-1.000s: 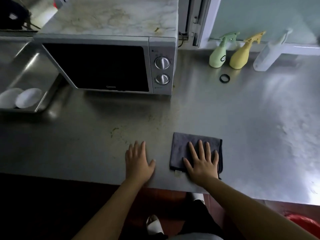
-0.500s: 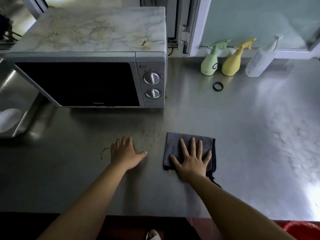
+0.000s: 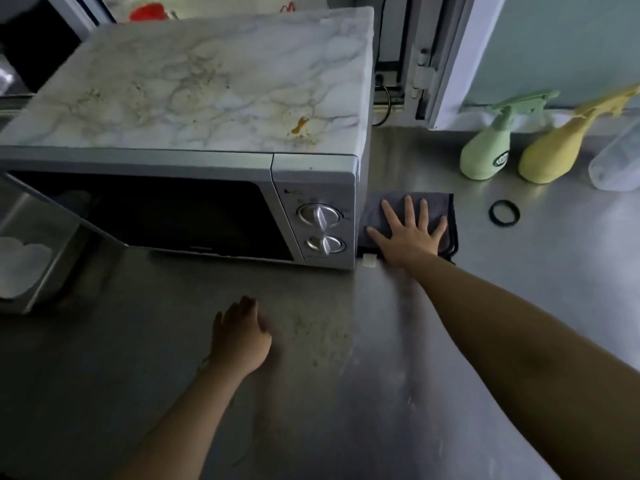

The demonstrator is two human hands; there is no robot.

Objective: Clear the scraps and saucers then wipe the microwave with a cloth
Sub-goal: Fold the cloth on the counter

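Head view, right hand (image 3: pixel 408 237) flat on cloth (image 3: pixel 377 209) (beside microwave (image 3: pixel 221 109))

Both forearms bare, no sleeves, watch or rings; left hand (image 3: pixel 240 337), right hand (image 3: pixel 408 235) ungloved.

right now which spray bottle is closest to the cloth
The green spray bottle; the yellow and clear ones stand farther right of the grey cloth.

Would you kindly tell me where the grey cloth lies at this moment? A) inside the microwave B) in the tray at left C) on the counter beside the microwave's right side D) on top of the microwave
C: the right hand presses the grey cloth flat on the counter, right of the microwave.
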